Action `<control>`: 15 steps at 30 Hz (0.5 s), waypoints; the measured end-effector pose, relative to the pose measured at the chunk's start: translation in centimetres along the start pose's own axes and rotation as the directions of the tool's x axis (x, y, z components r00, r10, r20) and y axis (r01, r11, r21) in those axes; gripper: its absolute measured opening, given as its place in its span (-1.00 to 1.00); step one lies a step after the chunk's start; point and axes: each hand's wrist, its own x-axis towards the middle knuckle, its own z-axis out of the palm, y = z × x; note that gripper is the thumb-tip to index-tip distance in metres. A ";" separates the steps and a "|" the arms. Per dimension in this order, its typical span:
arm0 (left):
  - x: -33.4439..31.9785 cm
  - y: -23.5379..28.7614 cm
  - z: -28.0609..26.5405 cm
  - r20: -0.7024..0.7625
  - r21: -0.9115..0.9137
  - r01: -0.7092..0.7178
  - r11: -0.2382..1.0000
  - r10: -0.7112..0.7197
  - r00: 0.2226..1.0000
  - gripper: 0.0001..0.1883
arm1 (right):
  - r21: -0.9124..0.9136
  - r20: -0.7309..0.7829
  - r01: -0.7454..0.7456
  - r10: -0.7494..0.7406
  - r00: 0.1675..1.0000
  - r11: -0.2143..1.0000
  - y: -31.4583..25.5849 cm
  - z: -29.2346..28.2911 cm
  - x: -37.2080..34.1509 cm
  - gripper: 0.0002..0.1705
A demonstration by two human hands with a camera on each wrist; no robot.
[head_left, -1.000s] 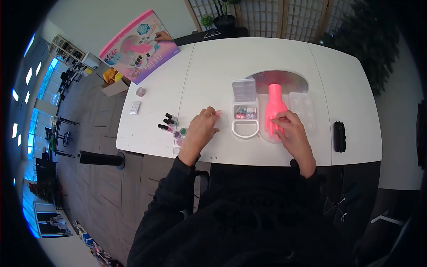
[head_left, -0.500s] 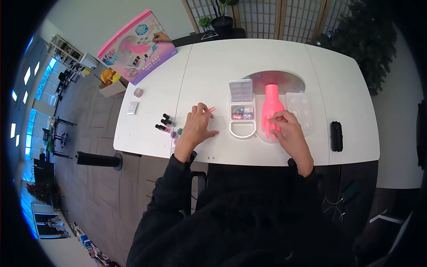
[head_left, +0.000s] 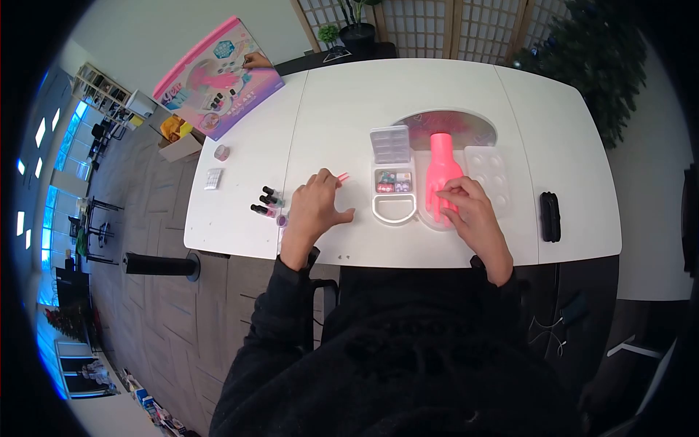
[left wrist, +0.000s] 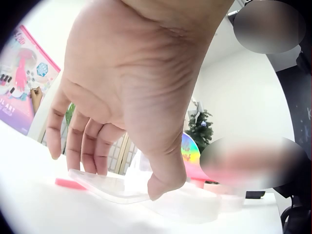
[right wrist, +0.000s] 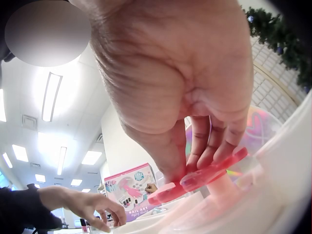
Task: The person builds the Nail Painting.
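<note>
My right hand (head_left: 470, 213) pinches around the fingers of a pink plastic model hand (head_left: 442, 156), which lies fingers toward me on a white stand. In the right wrist view my thumb and fingertips are right at the model's pink fingers (right wrist: 207, 178). My left hand (head_left: 312, 211) hovers over the table with its thumb spread wide from relaxed fingers. Beneath it, in the left wrist view, a clear plastic sheet (left wrist: 114, 189) spans from near the fingertips to the thumb. A pink stick-like piece (left wrist: 70, 184) lies beside the sheet.
The white stand has a compartment box of small beads (head_left: 393, 182) with its lid raised, and a shiny arched back (head_left: 477, 127). Nail polish bottles (head_left: 271, 199) stand left of my left hand. A nail art box (head_left: 218, 80) is at the back left, a black case (head_left: 550, 217) at the right.
My left fingers have moved a little left and spread farther from the thumb, off the pink stick. My right hand stays at the model hand. The whole view has shifted slightly.
</note>
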 end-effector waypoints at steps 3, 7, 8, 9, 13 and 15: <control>1.9 1.5 -0.8 -0.074 -0.093 -0.099 0.991 0.092 0.993 -0.46 | 0.009 0.004 -0.013 0.013 1.000 1.000 -0.1 0.0 0.0 -0.54; 4.4 5.1 1.1 -0.154 -0.136 -0.294 0.946 0.273 0.950 -0.46 | 0.021 0.020 -0.049 0.048 0.999 0.999 -0.3 -0.1 0.1 -0.55; 4.8 5.4 1.4 -0.138 -0.099 -0.340 0.935 0.326 0.935 -0.45 | 0.018 0.019 -0.052 0.052 0.998 0.998 -0.3 0.0 0.1 -0.55; 4.9 5.4 1.5 -0.099 -0.066 -0.310 0.949 0.303 0.948 -0.46 | 0.028 0.017 -0.039 0.039 0.999 0.999 -0.2 0.0 0.0 -0.56; 5.2 4.6 2.4 -0.107 -0.088 -0.302 0.949 0.292 0.950 -0.46 | 0.053 -0.006 -0.037 0.037 0.999 0.998 -0.2 0.2 -0.2 -0.58; 5.1 4.5 2.1 -0.085 -0.122 -0.325 0.938 0.317 0.945 -0.48 | 0.041 0.001 -0.038 0.038 0.999 0.998 -0.3 0.0 -0.1 -0.58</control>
